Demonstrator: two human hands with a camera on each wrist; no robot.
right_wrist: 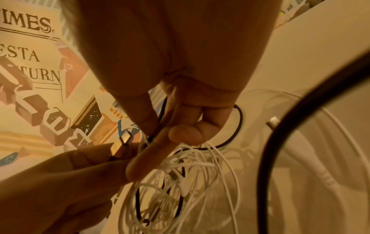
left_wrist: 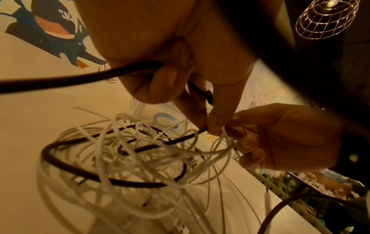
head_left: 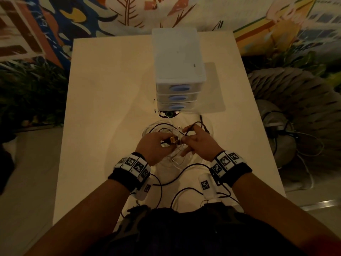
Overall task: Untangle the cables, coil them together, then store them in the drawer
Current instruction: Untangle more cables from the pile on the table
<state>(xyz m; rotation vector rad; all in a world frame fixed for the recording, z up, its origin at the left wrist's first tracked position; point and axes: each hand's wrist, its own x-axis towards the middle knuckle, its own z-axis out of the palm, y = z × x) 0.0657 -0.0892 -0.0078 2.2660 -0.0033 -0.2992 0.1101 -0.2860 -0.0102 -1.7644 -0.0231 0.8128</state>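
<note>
The tangle of cables [head_left: 171, 143] lies on the counter [head_left: 103, 100] just in front of the drawer unit [head_left: 178, 71], on the person's side of it, and both hands are in it. It is a knot of thin white cables [left_wrist: 140, 152] looped many times over, with a thicker black cable [left_wrist: 66, 164] curving through them; from the left wrist view the white loops hang slack and cross one another with no order.

The left hand [head_left: 153, 146] has its grip closed round a metal plug [right_wrist: 120, 148] at a cable's end, thumb and fingers curled about it, the plug's open mouth pointing away from the palm. The right hand [head_left: 199, 143] meets it from the other side: its grip pinches a black strand between thumb and forefinger, while other fingers [right_wrist: 152, 155] stretch out straighter across the white loops. The two hands touch or nearly touch above the heap.

The drawer unit is a pale plastic box of three stacked drawers, each with a blue oval handle [head_left: 180, 88], all pushed in. More black cable [head_left: 184, 169] trails over the counter on the near side of the tangle, running toward the person's body. Both wrists wear dark bands with black-and-white square markers [head_left: 133, 164]. Beyond the drawer unit is a wall painted in bright patterns [head_left: 129, 13].
</note>
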